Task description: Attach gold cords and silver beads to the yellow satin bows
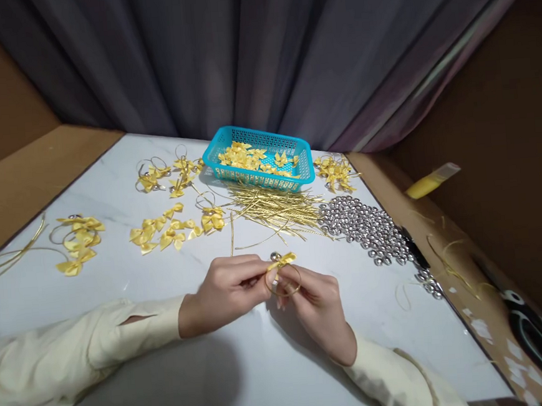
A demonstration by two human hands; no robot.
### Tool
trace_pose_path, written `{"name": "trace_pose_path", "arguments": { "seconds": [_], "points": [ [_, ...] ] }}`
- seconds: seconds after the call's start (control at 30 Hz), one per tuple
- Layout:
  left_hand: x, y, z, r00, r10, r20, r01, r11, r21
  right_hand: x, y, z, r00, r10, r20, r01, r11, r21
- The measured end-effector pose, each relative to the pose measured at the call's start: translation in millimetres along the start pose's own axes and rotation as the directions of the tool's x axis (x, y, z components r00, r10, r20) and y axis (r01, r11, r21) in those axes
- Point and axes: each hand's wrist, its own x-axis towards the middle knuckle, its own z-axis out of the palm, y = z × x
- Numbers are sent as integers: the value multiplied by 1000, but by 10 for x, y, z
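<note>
Both hands meet above the white tabletop, pinching one yellow ribbon bow point(285, 259) with a silver bell point(275, 257) at its top and a gold cord loop point(300, 282) hanging from it. My left hand point(233, 284) grips the bow's left side between thumb and forefinger. From the right, my right hand point(318, 296) closes on the bow and loop; its fingertips are partly hidden behind the loop. Just beyond the hands lies a pile of cut gold cords point(276, 212). Loose yellow bows point(170, 230) are spread to the left of that pile.
A turquoise basket point(313, 168) with yellow bows stands at the back. Many silver bells point(366, 223) lie to the right. Looped bows point(79, 240) lie at left, more bows point(337, 171) at back right. Scissors point(539, 338) and a yellow tube point(431, 181) are on the right side.
</note>
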Motion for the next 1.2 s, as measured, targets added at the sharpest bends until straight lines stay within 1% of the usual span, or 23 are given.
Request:
{"name": "trace_pose_path", "arguments": {
  "seconds": [0.07, 0.13, 0.17, 0.2, 0.23, 0.27, 0.3, 0.33, 0.37, 0.4, 0.47, 0.5, 0.53, 0.57, 0.6, 0.67, 0.77, 0.87, 0.97, 1.03, 1.1, 1.2],
  "points": [
    [23, -16, -25, 997, 79, -14, -79, 996, 30, 42, 6, -56, 998, 44, 50, -44, 999, -2],
    [71, -23, -81, 984, 175, -26, -172, 982, 79, 107, 42, -167, 984, 141, 108, -139, 990, -27],
    [99, -21, -119, 976, 219, -13, -216, 971, 101, 144, 69, -235, 973, 200, 117, -197, 980, -35],
    [128, -13, -161, 968, 249, 20, -250, 962, 113, 183, 97, -305, 963, 254, 92, -254, 967, -19],
    [155, -1, -203, 961, 262, 85, -270, 956, 114, 219, 122, -369, 958, 282, 59, -284, 958, 26],
    [177, 13, -241, 947, 275, 165, -292, 952, 89, 251, 140, -421, 955, 293, 55, -297, 950, 95],
    [193, 30, -272, 927, 279, 251, -303, 951, 62, 277, 149, -456, 954, 288, 87, -300, 935, 187],
    [204, 46, -295, 905, 290, 311, -318, 947, 43, 295, 148, -474, 949, 270, 162, -307, 908, 284],
    [208, 62, -310, 882, 301, 363, -331, 943, 23, 306, 137, -474, 932, 244, 270, -335, 864, 377],
    [208, 75, -316, 863, 310, 399, -342, 940, 10, 310, 121, -460, 898, 210, 386, -382, 807, 450],
    [198, 95, -316, 840, 324, 436, -355, 935, -10, 302, 83, -412, 802, 152, 578, -498, 705, 505],
    [192, 103, -314, 832, 325, 450, -355, 935, -19, 294, 68, -389, 759, 138, 636, -543, 674, 501],
    [188, 110, -314, 825, 323, 464, -351, 936, -26, 286, 58, -371, 730, 136, 670, -571, 660, 488],
    [185, 117, -318, 818, 319, 480, -346, 938, -33, 278, 54, -363, 712, 144, 687, -587, 659, 471],
    [185, 124, -325, 809, 313, 497, -339, 940, -41, 274, 55, -364, 707, 157, 689, -593, 662, 458],
    [192, 135, -347, 791, 291, 538, -317, 947, -46, 273, 67, -395, 722, 188, 666, -590, 668, 453],
    [213, 131, -381, 776, 253, 579, -281, 959, -42, 284, 85, -497, 776, 215, 593, -553, 686, 474],
    [236, 105, -398, 791, 227, 569, -255, 966, -31, 283, 72, -625, 825, 191, 533, -481, 731, 483],
    [255, 87, -401, 812, 213, 544, -234, 972, -31, 262, 11, -712, 865, 120, 487, -374, 801, 467],
    [261, 85, -399, 813, 213, 542, -228, 973, -39, 242, -54, -711, 877, 101, 469, -309, 867, 391],
    [262, 85, -394, 812, 211, 544, -226, 973, -40, 220, -123, -661, 885, 108, 453, -244, 936, 252],
    [252, 79, -378, 811, 198, 550, -222, 975, -24, 186, -191, -540, 884, 114, 454, -146, 989, 37]
  ]
}}
